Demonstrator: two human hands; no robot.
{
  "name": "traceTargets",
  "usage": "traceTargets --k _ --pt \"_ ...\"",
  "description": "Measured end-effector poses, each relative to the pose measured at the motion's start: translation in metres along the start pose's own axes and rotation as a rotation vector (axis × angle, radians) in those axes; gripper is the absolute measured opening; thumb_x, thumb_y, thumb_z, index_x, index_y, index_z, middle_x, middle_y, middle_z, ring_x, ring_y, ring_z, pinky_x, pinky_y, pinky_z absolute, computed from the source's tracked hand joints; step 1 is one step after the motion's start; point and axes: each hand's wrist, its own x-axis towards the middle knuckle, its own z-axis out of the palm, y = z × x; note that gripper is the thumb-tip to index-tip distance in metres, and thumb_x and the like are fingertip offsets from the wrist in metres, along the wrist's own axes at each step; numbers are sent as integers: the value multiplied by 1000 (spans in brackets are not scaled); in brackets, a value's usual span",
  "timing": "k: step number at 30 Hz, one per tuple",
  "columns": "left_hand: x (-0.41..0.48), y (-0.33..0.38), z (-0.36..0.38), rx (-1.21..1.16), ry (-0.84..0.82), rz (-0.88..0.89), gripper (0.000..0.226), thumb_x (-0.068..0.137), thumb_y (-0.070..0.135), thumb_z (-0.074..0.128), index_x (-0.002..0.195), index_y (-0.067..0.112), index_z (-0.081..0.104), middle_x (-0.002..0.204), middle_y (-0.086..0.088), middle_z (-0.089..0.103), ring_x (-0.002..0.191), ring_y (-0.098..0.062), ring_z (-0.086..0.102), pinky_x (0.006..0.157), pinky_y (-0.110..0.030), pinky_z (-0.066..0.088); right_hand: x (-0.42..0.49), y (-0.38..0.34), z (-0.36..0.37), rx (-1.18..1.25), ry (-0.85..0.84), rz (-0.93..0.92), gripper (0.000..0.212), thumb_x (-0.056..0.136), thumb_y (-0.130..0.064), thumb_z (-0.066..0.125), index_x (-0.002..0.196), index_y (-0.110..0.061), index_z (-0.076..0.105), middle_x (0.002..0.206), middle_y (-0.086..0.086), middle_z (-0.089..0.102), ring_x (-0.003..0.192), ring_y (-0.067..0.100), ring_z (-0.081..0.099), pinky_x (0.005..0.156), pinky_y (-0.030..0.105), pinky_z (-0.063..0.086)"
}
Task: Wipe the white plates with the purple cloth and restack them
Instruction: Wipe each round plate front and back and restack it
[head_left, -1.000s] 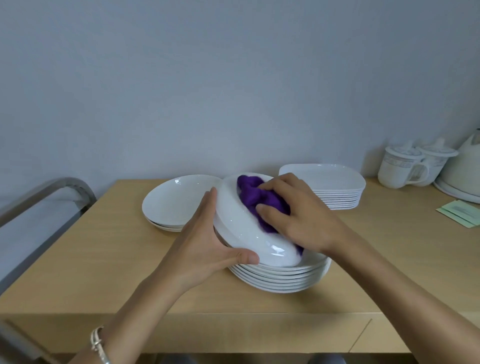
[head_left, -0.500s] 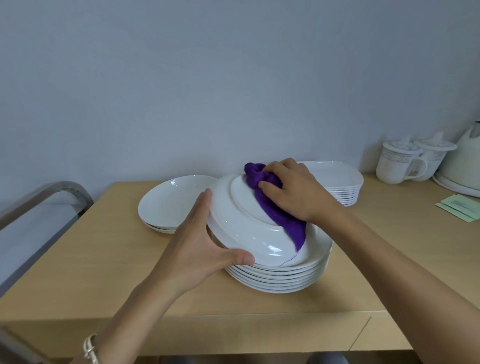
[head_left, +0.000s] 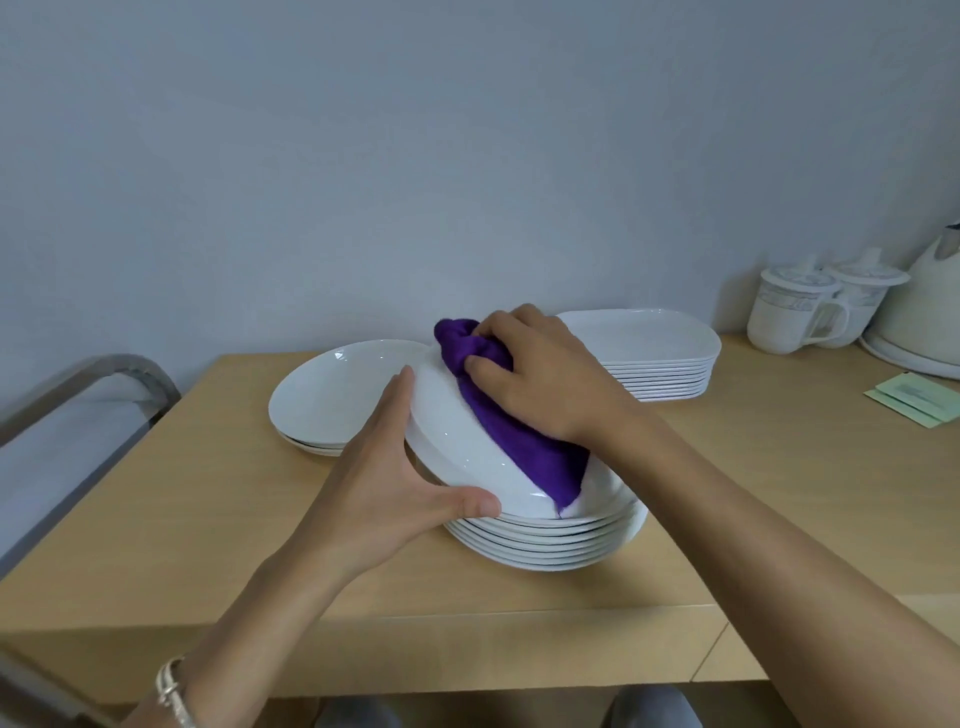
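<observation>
A white plate is held upside down and tilted, its lower edge resting on a stack of several white round plates. My left hand grips the plate's near-left rim, thumb on top. My right hand presses the bunched purple cloth against the plate's underside; the cloth trails down to the stack. A smaller pile of white round plates lies behind to the left.
A stack of white rectangular plates stands behind my right hand. Two lidded mugs, a white kettle and green packets sit at the far right of the wooden table. A metal rail runs along the left.
My right hand has dragged the cloth up and back across the plate's underside, from its middle toward the far edge. The left hand keeps the same grip on the rim.
</observation>
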Motion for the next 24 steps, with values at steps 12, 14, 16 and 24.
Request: traceTargets --k 12,14,16,24 --pt "1 -4 1 -14 -9 -31 138 60 40 92 157 32 -6 136 39 19 124 19 20 94 -1 25 -32 32 -13 -44 10 172 33 87 -37 51 118 -25 56 119 2 49 111 26 43 97 36 35" --pt "0 -3 1 -154 -34 -55 134 65 56 84 156 31 -11 138 36 28 125 21 31 104 -10 28 -37 32 -13 -34 22 168 33 87 -37 52 118 -27 56 119 0 49 110 24 42 96 33 35" --pt "0 2 0 -289 8 -100 103 82 62 65 157 28 4 122 41 42 103 35 39 96 -4 33 -39 33 -11 -21 38 174 33 87 -38 52 118 -27 56 119 -1 49 110 24 43 94 32 34" --pt "4 12 7 -588 71 -85 26 98 32 53 119 24 67 115 17 72 109 6 62 91 -19 42 -39 34 -11 28 70 187 29 86 -38 54 112 -27 59 113 -2 51 107 23 45 92 32 36"
